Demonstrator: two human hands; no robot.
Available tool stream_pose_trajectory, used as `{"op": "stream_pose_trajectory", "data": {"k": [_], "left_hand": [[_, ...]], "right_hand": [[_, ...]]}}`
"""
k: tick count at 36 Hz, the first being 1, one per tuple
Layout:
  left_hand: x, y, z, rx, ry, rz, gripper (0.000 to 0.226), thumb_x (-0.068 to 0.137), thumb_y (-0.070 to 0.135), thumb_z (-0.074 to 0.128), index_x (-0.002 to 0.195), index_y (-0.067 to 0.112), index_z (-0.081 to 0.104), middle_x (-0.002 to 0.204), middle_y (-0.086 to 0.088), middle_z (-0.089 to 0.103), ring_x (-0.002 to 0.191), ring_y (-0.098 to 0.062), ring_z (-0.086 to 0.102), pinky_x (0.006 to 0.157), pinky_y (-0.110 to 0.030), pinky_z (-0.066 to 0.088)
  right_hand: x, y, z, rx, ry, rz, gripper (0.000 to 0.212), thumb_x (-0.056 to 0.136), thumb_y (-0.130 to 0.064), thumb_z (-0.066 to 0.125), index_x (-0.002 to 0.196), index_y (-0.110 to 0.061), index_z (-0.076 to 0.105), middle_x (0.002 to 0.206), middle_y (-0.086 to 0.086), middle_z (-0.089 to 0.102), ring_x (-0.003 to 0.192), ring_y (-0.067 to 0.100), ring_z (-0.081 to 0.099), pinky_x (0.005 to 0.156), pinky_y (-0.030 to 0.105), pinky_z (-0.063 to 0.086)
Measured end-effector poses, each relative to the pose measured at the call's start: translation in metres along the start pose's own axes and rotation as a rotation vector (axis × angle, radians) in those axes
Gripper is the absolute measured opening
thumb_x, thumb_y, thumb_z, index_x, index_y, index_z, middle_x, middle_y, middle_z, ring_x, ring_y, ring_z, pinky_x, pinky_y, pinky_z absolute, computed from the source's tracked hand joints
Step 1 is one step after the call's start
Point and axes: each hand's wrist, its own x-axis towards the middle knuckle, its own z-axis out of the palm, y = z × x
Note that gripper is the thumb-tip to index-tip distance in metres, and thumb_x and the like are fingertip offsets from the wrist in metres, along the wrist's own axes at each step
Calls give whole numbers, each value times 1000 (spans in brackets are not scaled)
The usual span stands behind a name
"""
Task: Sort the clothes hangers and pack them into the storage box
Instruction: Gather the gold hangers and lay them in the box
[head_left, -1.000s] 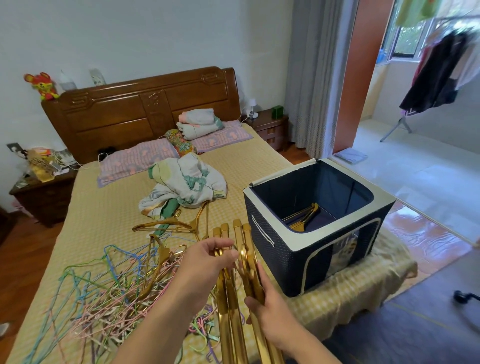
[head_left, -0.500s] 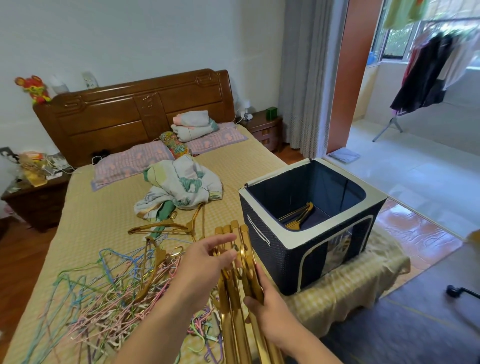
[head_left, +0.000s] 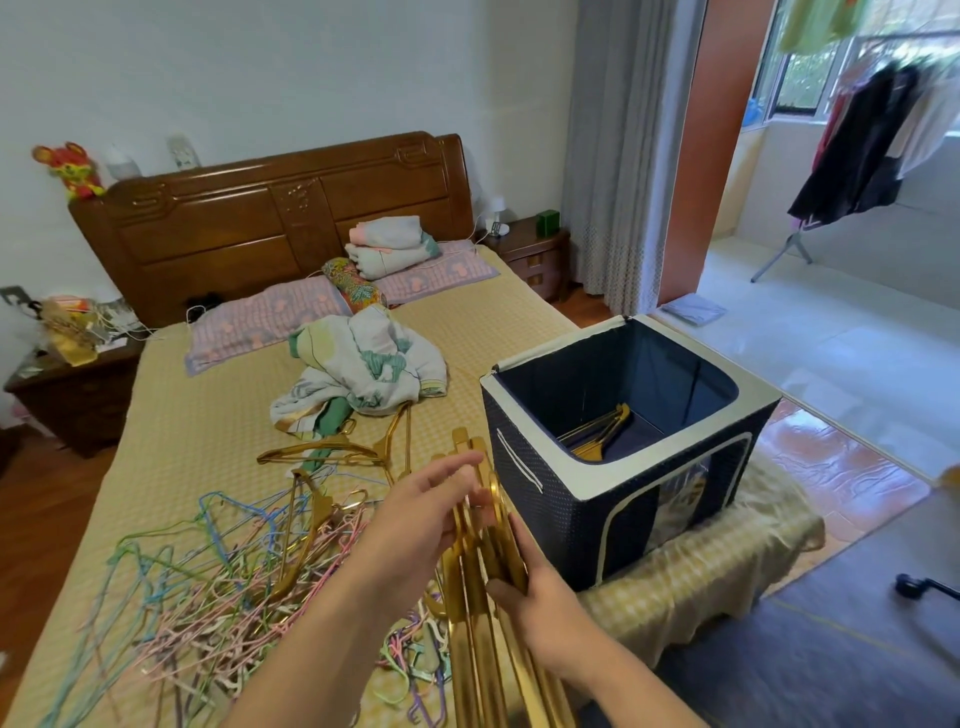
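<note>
While both hands hold a bundle of gold hangers upright over the near edge of the bed, the storage box stands open just to the right of them, on the bed's near right corner. The left hand has its fingers curled over the hook end of the bundle, closed lightly on it. The right hand grips the bundle lower down, fingers clamped around the hanger necks. A few gold hangers already lie on the box floor. More loose gold hangers rest on the bed beyond the hands, and a tangled pile of thin coloured wire hangers covers the near left of the bed. A crumpled cloth lies farther back.

Judgement: gold sort partly done; this bundle appears ready to go into the box.

Risks:
- Bundle looks uneven at the hook end. If the grip loosens, hangers may fan out and slide to the floor.
- Hooks could catch the box's white rim on entry; soft walls may buckle or the box may tip off the bed corner.
- Lower ends hang near the wire pile; they may snag and drag wire hangers along, mixing types.
</note>
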Motion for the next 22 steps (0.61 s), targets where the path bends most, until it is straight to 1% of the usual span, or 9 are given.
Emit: {"op": "stream_pose_trajectory", "data": {"k": [4,6,9,11,13,15,18,20,22], "left_hand": [[11,8,1,-27,-44,11,27,107,21,49,126,18,67,109,-19,75,105,-30,72,99,-48,54],[20,11,3,-27,-71,5,27,107,20,49,129,16,65,109,-20,75,106,-32,72,103,-50,52],[38,14,7,-64,-96,1,28,106,18,49,130,12,64,110,-24,73,103,-36,72,103,-50,51],[42,16,7,-88,-107,1,29,106,18,48,130,10,64,111,-25,73,103,-37,72,101,-48,53],[50,23,9,-98,-135,5,29,107,19,47,129,9,64,111,-25,73,105,-36,72,97,-45,55],[63,34,10,-90,-153,23,30,106,20,47,128,9,64,112,-23,73,107,-35,72,95,-43,56],[88,58,16,-89,-179,48,29,106,19,48,130,9,62,111,-23,73,108,-34,72,94,-44,56],[106,74,22,-75,-203,76,29,104,15,51,130,11,61,110,-22,74,106,-33,73,95,-45,54],[124,90,33,-60,-228,93,28,101,9,55,128,13,62,108,-18,76,104,-30,74,95,-45,54]], "right_hand": [[11,-4,-6,-25,-62,-10,72,97,-9,58,150,-47,27,146,-22,50,136,-6,42,123,36,26],[17,-5,-10,-21,-88,-19,69,97,-12,58,146,-52,31,145,-21,50,138,-4,41,123,38,27],[32,-5,-17,-6,-91,-8,67,95,-14,58,148,-48,34,144,-16,54,138,2,44,122,42,29],[35,-9,-22,-11,-103,5,64,96,-15,59,146,-48,36,140,-15,58,133,0,48,120,40,32],[43,-13,-31,-36,-121,27,63,97,-20,62,141,-55,35,137,-20,59,130,-4,50,119,34,33],[53,-21,-43,-52,-138,65,68,93,-32,68,140,-62,29,137,-25,57,130,-6,49,119,32,31],[76,-32,-71,-30,-90,174,89,84,-46,74,153,-49,17,142,-24,51,133,-1,47,121,39,28],[93,-43,-91,25,-82,233,91,81,-45,78,153,-42,23,142,-18,54,129,3,53,119,40,33],[111,-52,-111,128,-117,268,92,78,-39,84,152,-32,30,136,-9,62,123,11,61,116,43,39]]}}
